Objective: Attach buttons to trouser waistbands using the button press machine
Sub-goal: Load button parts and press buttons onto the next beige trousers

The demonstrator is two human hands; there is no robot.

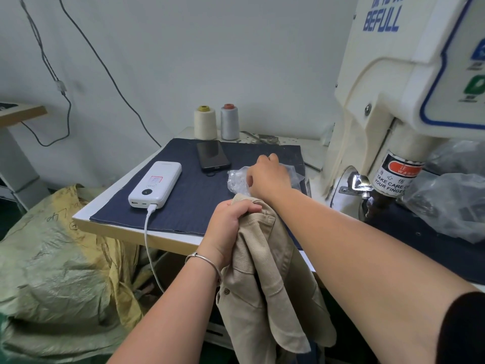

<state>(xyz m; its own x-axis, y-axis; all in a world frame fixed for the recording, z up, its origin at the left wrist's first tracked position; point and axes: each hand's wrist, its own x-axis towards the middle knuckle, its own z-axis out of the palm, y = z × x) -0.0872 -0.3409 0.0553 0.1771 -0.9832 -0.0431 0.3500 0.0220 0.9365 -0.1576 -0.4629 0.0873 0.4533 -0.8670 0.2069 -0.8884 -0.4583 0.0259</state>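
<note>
Now, left hand: your left hand (231,219) gripped the top edge of the beige trousers (265,279), fingers curled tight round the bunched cloth.
Trousers: they hung from that fist down past the front edge of the table (136,233).
Right hand: your right hand (267,179) lay on a clear plastic bag (237,179) on the dark mat (189,195); fingers bent down into it, but whether they held anything I cannot tell.
Press machine: the white press (393,122) stood to your right.
Mat: a power bank (156,183) and phone (212,155) lay on it.
</note>
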